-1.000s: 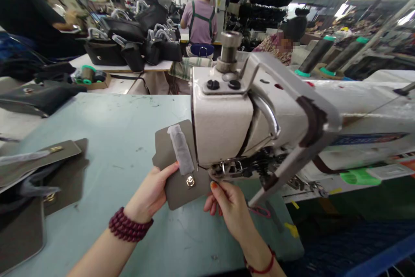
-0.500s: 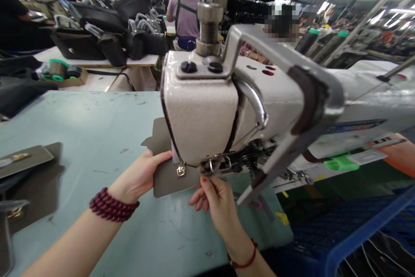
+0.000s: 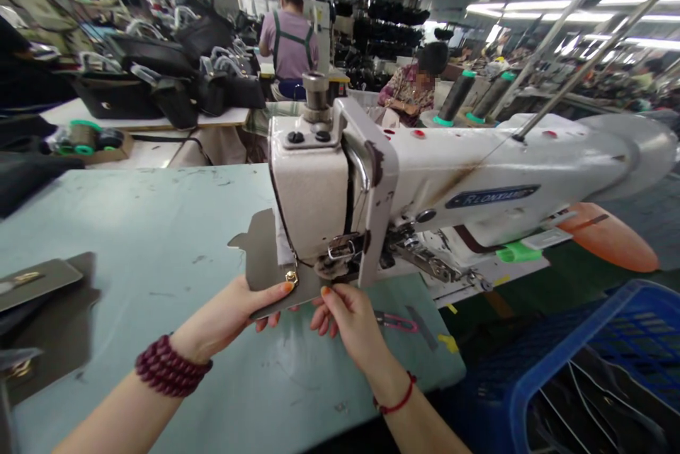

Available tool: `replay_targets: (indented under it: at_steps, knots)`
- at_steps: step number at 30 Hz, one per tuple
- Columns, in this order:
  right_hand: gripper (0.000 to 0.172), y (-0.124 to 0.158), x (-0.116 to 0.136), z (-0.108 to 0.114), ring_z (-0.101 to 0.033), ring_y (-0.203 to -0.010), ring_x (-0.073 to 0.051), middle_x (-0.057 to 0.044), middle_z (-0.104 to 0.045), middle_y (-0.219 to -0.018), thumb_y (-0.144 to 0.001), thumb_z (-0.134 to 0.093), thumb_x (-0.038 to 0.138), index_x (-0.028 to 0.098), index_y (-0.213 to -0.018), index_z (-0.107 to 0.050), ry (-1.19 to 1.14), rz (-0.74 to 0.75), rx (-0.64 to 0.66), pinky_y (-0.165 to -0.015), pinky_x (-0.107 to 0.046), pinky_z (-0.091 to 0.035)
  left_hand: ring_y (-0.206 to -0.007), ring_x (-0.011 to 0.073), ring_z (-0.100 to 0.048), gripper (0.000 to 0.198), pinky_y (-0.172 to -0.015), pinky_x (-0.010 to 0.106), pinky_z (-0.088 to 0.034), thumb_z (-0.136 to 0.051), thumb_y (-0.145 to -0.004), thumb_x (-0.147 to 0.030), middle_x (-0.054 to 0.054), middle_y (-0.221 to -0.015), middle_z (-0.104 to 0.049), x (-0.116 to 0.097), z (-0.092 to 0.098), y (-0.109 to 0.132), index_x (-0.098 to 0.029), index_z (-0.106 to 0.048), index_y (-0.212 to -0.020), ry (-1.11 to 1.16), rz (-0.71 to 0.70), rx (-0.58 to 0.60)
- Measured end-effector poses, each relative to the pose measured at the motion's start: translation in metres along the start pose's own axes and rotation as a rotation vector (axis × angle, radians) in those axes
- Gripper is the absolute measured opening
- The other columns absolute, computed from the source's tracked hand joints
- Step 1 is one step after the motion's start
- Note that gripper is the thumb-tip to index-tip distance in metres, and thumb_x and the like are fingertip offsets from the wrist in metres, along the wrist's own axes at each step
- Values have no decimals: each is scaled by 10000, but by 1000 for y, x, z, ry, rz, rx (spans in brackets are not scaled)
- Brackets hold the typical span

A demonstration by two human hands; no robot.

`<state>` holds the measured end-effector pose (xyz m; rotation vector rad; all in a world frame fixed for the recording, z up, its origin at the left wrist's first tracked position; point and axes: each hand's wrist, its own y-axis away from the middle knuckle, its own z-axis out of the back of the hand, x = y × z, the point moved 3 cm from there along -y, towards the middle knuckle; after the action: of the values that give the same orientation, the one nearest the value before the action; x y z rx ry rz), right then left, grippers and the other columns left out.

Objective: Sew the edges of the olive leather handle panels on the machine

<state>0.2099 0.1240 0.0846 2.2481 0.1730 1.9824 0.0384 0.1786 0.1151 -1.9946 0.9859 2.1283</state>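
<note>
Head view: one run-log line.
left hand: holding grey panel | right hand: at panel's near edge | panel: partly under sewing machine

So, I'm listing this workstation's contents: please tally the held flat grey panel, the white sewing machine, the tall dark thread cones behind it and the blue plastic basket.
Flat grey panel: 1
White sewing machine: 1
Tall dark thread cones: 2
Blue plastic basket: 1
Total: 5

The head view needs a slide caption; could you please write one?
Left hand and right hand hold a grey panel with a gold clasp at a white sewing machine.
</note>
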Motion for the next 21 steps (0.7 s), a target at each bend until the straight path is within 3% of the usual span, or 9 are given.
replay_targets:
  at_steps: [6, 15, 21]
  knots:
    - [468, 0, -7, -4, -530, -418, -81, -34, -662, -548, -882, -490, 547, 121, -746, -627, -45, -10, -39, -423, -171, -353, -460, 114, -498, 269, -439, 195, -415, -711, -762, -392, 12, -509, -584, 1, 5, -3, -151, -675, -648, -86, -66, -35]
    - [458, -2, -12, -12, -538, -397, -79, -56, -683, -555, -891, -504, 529, 124, -715, -627, -99, 0, -142, -409, -160, -353, -494, 127, -491, 271, -507, 215, -423, -662, -801, -386, 2, -513, -575, 0, 9, -9, -161, -668, -650, -198, -113, -15]
    - [478, -2, -20, -21, -548, -398, -72, -58, -681, -545, -908, -496, 496, 128, -638, -636, -136, -11, -253, -421, -150, -364, -518, 123, -524, 335, -542, 208, -440, -673, -788, -425, -11, -507, -595, 2, 12, -10, -158, -645, -587, -238, -42, -56]
